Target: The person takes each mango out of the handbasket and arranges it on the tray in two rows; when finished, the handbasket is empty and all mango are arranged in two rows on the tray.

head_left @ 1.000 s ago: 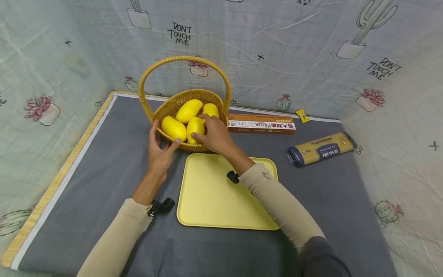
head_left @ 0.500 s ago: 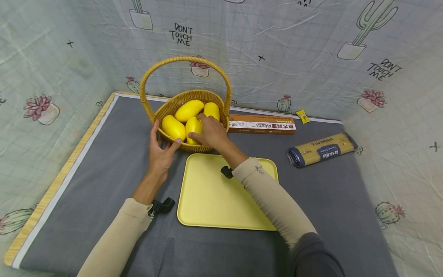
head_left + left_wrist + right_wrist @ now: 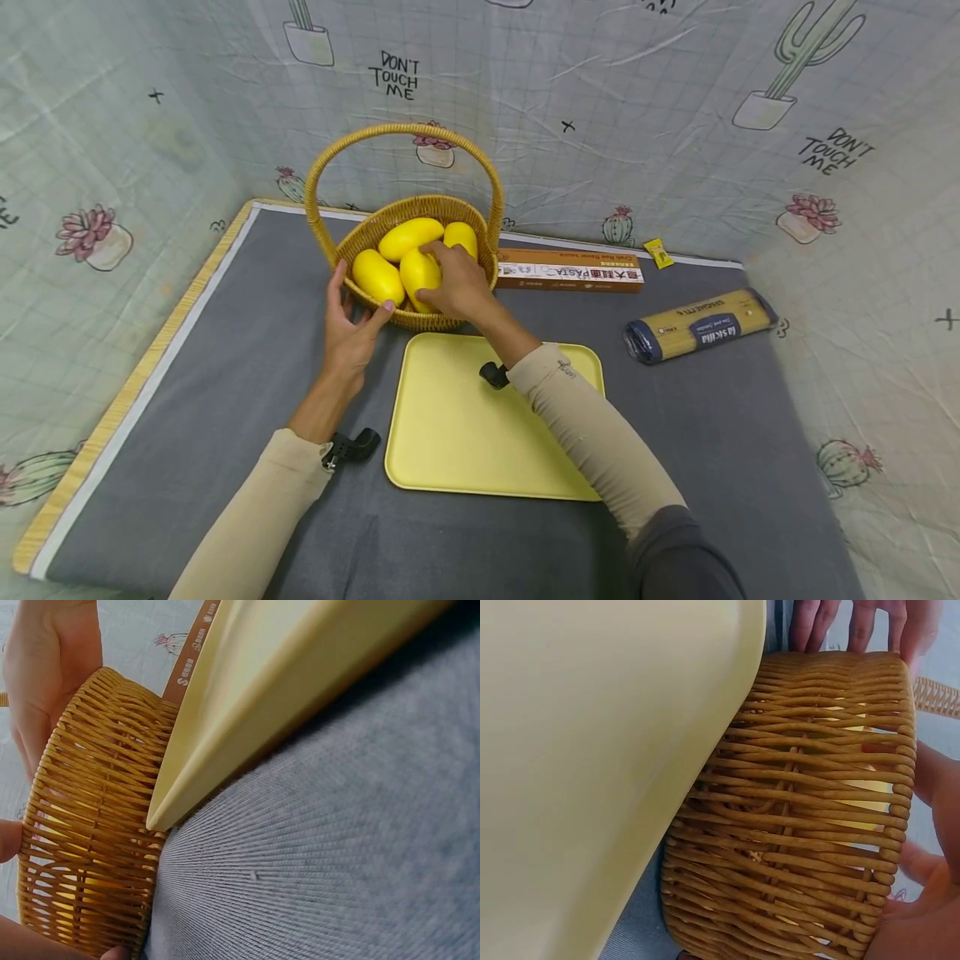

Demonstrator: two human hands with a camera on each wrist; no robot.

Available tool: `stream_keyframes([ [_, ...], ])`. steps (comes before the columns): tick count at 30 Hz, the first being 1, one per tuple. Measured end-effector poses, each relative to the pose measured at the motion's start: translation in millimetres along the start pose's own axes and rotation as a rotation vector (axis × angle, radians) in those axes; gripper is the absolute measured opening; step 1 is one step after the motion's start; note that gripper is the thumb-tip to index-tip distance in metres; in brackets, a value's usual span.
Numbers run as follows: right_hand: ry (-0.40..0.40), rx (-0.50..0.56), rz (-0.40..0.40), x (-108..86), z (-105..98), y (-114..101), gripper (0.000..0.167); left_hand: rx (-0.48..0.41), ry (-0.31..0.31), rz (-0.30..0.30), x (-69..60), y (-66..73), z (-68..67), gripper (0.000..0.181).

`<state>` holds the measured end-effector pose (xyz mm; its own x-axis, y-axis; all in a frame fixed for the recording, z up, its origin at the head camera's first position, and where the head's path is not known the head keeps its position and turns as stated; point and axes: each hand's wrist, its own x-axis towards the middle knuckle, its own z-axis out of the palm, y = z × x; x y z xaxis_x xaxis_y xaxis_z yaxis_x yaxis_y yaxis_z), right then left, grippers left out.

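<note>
In the head view several yellow mangoes lie inside a woven basket (image 3: pixel 431 323) with a tall handle. My right hand (image 3: pixel 467 287) reaches over the rim and grips the front mango (image 3: pixel 420 273) between thumb and fingers. My left hand (image 3: pixel 347 342) rests against the basket's left and front wall, thumb apart from the other fingers. In the right wrist view, that left hand (image 3: pixel 855 622) presses extended fingertips on the wicker wall, while the right hand (image 3: pixel 930 900) is at the rim. The left wrist view shows yellow through the weave (image 3: pixel 94 817).
A pale yellow tray (image 3: pixel 480 417) lies just in front of the basket. Behind and to the right are a brown pasta box (image 3: pixel 570 271), a small yellow packet (image 3: pixel 658 252) and a spaghetti pack (image 3: pixel 701 325). Patterned cloth (image 3: pixel 555 183) hangs behind the grey table.
My right hand and the front mango have shifted slightly left relative to the basket, and that mango has tilted. The back mango has turned slightly. My left hand stays against the basket.
</note>
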<state>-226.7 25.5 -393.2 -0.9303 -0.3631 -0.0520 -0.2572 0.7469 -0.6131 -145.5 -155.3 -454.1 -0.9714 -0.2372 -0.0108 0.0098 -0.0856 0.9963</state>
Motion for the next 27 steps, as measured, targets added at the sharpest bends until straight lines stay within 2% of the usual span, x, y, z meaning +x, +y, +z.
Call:
stream_keyframes([
  [12, 0.103, 0.138, -0.139, -11.0, -10, 5, 0.07, -0.002, 0.006, 0.015, -0.7, 0.8, 1.9, 0.096],
  [19, 0.136, 0.2, -0.179, -22.2, -21, 4, 0.072, -0.009, 0.0, 0.011, 0.5, -0.6, 1.7, 0.098],
  [27, 0.148, 0.265, -0.291, -40.3, -34, 4, 0.07, -0.012, 0.005, 0.014, 1.0, -1.4, 2.0, 0.098],
])
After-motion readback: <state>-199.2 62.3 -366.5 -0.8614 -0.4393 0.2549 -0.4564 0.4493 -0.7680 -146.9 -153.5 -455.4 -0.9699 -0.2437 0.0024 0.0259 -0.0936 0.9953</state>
